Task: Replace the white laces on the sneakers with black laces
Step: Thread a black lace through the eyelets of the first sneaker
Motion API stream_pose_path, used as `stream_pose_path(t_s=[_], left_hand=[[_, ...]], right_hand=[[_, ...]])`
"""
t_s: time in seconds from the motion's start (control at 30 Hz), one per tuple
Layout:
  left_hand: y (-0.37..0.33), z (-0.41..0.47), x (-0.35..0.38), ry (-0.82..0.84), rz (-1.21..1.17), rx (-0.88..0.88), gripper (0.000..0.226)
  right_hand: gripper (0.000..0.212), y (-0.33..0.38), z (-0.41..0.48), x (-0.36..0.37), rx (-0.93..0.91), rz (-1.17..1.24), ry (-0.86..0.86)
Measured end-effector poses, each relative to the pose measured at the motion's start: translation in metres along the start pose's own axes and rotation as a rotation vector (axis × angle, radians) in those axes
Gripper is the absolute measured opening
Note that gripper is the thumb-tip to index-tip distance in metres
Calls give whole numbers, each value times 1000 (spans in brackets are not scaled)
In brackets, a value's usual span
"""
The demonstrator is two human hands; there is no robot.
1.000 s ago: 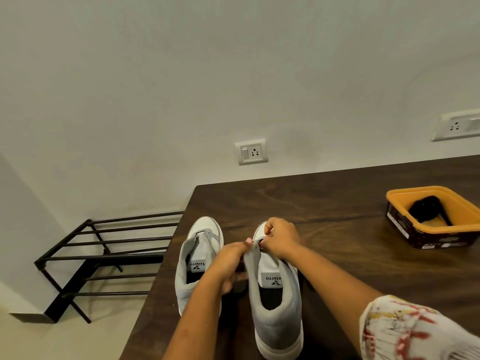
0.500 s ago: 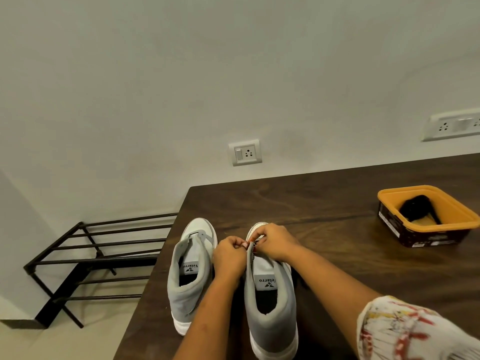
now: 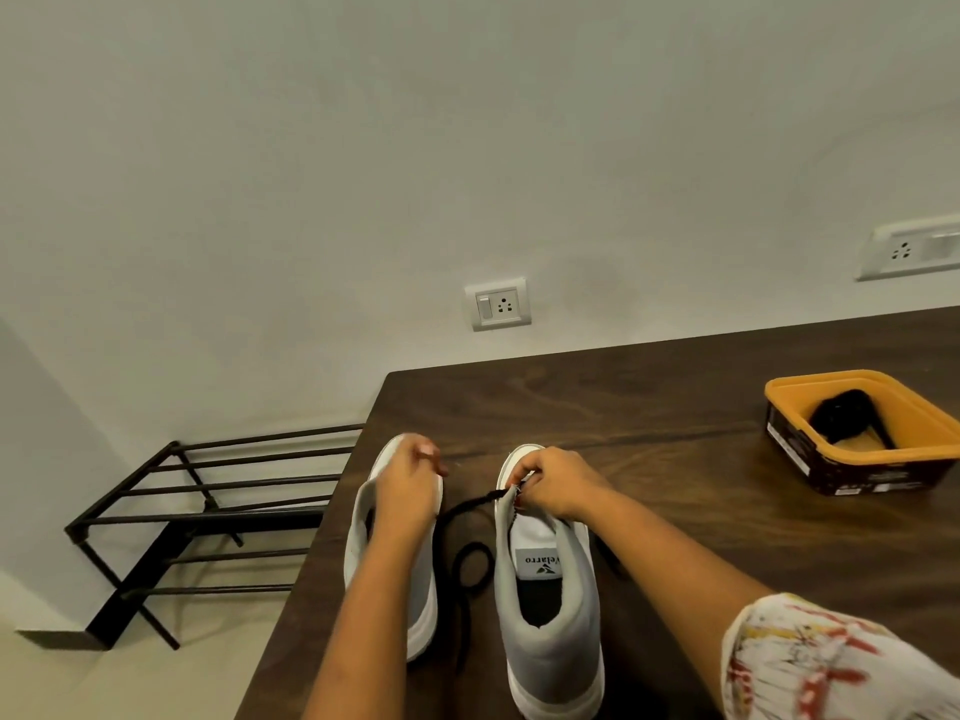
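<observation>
Two grey and white sneakers stand side by side at the left end of the dark wooden table [image 3: 675, 407], heels toward me. My right hand [image 3: 558, 485] pinches at the top left eyelet edge of the right sneaker [image 3: 550, 615], where a black lace [image 3: 467, 558] comes out. That lace arcs left and lies in loops between the shoes. My left hand [image 3: 408, 485] hovers blurred over the left sneaker [image 3: 421, 589] with fingers curled; I cannot see whether it holds the lace. No white lace is visible.
An orange tub [image 3: 831, 379] holding another black lace bundle [image 3: 841, 418] stands at the table's right. A black metal shoe rack [image 3: 208, 511] is on the floor left of the table. Wall sockets [image 3: 497, 304] are on the wall behind. The table edge runs just left of the sneakers.
My left hand has moved left, away from the right sneaker's eyelets to above the left sneaker. The black lace now shows stretched and looped between the shoes. My right hand stays in place.
</observation>
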State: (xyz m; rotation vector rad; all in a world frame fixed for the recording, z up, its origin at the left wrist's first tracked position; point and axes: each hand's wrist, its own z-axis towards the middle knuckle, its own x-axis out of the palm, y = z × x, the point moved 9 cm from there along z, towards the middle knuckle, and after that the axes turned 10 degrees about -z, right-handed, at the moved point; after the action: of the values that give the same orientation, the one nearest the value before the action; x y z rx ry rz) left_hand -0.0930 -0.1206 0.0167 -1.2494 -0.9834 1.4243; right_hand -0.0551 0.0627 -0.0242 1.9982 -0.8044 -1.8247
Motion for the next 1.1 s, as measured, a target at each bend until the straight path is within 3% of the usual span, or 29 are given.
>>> stream_pose_path(t_s=[0.07,0.13,0.23,0.33,0.4,0.47,0.53,0.6,0.67,0.73,0.83,0.93,1.03,1.1], left_hand=[[12,-9,38,246,367,54,10],[27,-16,64,394,582,29,22],[37,-17,76,468,587,-46,27],[31,-16,73,417,181,-97,30],[17,-10,54,206,-211,-156,28],[7,-1,23,-62,-767,-233,27],[-6,3,-1,-213,-1277,-249,26],[-6,1,-16,-271,-1417,-252,28],[5,-5,-20,-260,-1196,-308,32],[15,-5,-15,-157,-698,-319,31],[28,-4,18,138,43,-230,21],[39,-16,61,408,528,-133,24],[47,-21,79,493,612,-152,37],[44,-22,84,491,311,-216,36]], right_hand=[[24,-1,1,0,-2,-22,6],[22,-2,3,2,2,-32,21],[23,-6,5,4,22,-36,33],[22,-9,7,5,30,-31,28],[21,-11,8,4,39,-27,33],[22,-14,7,4,59,-33,42],[26,-16,7,3,85,-50,36],[30,-16,6,4,100,-49,32],[32,-16,7,5,104,-36,29],[36,-16,7,6,100,-18,22],[37,-17,8,6,102,-11,21],[35,-18,9,6,106,-3,17],[33,-20,10,6,102,3,7],[34,-21,11,6,102,-4,3]])
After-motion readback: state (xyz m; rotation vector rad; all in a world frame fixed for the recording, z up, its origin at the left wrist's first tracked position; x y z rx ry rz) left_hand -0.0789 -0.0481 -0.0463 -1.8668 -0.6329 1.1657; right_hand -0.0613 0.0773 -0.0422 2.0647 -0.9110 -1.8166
